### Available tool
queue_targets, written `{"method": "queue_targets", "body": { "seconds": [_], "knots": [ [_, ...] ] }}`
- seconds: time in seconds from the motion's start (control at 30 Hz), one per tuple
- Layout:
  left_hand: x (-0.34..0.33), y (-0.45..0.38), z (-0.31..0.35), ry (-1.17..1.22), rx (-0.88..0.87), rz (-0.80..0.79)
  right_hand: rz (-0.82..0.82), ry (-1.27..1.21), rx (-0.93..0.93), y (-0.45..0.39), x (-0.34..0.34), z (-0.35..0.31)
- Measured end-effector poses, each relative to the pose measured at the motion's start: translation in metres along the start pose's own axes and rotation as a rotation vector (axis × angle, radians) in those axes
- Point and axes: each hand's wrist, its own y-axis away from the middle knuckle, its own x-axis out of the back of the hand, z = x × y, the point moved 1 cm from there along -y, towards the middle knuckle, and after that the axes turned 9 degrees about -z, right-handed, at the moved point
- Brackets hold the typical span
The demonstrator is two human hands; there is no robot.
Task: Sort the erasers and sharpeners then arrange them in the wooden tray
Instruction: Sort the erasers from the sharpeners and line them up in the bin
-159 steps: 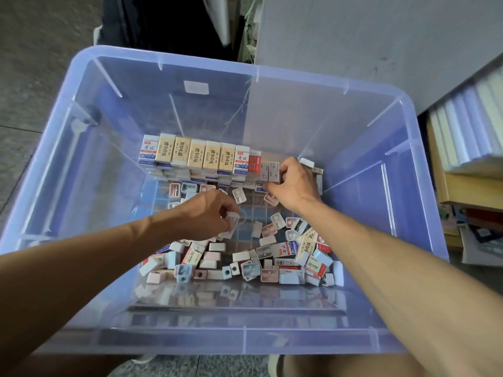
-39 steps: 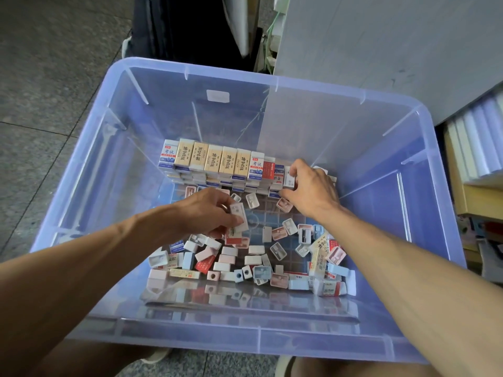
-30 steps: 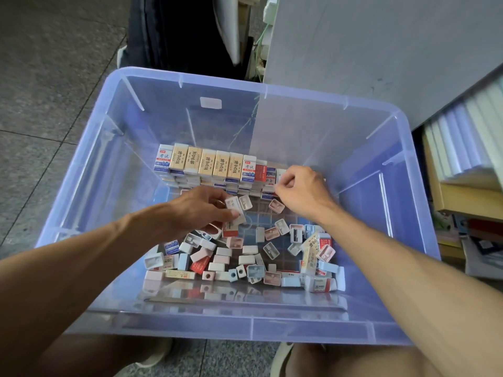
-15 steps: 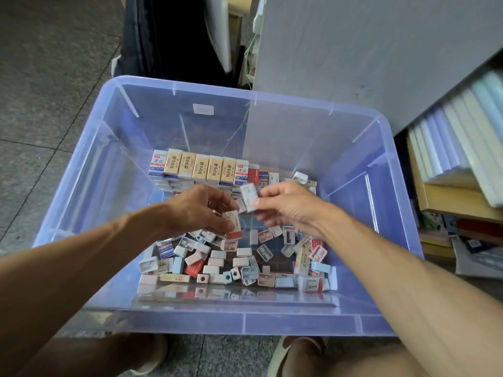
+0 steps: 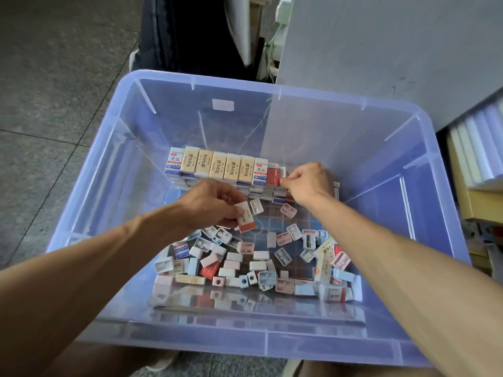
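Both my hands are inside the plastic bin (image 5: pixel 130 148). My left hand (image 5: pixel 209 205) pinches a red and white eraser (image 5: pixel 246 216) above the loose pile (image 5: pixel 253 262). My right hand (image 5: pixel 307 183) has its fingers curled at the right end of the eraser row (image 5: pixel 223 165), pinching something small I cannot tell.

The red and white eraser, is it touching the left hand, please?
Touching. The head view shows the left hand pinching the red and white eraser between thumb and fingers, raised above the loose pile.
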Motion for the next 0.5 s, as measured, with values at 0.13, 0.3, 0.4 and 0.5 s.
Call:
{"method": "queue_targets", "body": {
  "seconds": [0.13,0.3,0.4,0.5],
  "knots": [
    [0.0,0.001,0.002,0.022,-0.018,0.007,0.041,0.024,0.082,-0.001,-0.002,0.004],
    [0.0,0.002,0.001,0.052,-0.024,-0.016,-0.002,0.178,0.223,0.006,0.006,0.012],
    [0.0,0.003,0.003,0.074,-0.039,-0.015,0.042,0.048,0.141,0.016,0.018,0.009],
    [-0.001,0.003,0.005,0.08,-0.052,-0.012,-0.189,-0.194,0.1,0.041,0.03,-0.001]
  ]
}}
